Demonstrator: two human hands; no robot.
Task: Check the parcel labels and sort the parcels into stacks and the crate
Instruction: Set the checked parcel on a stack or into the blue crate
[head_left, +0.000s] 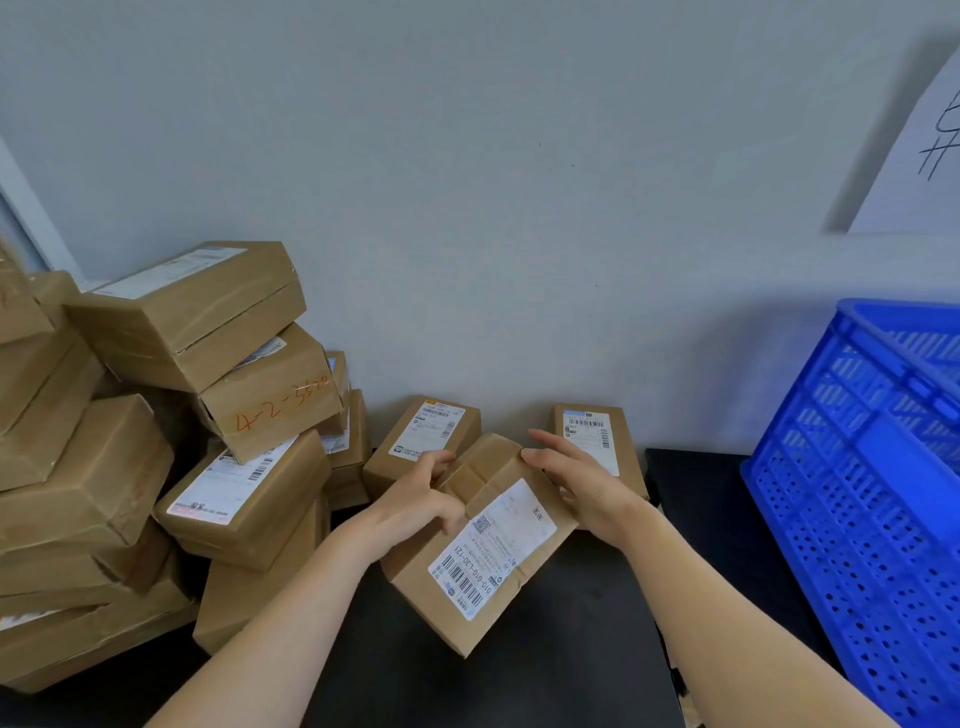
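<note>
Above the black table (545, 675) I hold a brown cardboard parcel (467, 587), tilted, its white barcode label (493, 545) facing up. My left hand (415, 499) grips the parcel's far left edge with curled fingers. My right hand (576, 478) holds the right side, fingers stretched along the far corner. Two labelled parcels lie flat by the wall behind my hands: one in the middle (421, 436), one to the right (597, 441). A blue plastic crate (852, 493) stands at the right.
A tall, uneven pile of brown parcels (156, 441) fills the left side; one bears the orange writing "4-2-3520" (280, 405). A grey wall runs behind the table. A white paper sheet (919, 156) hangs on the wall at upper right.
</note>
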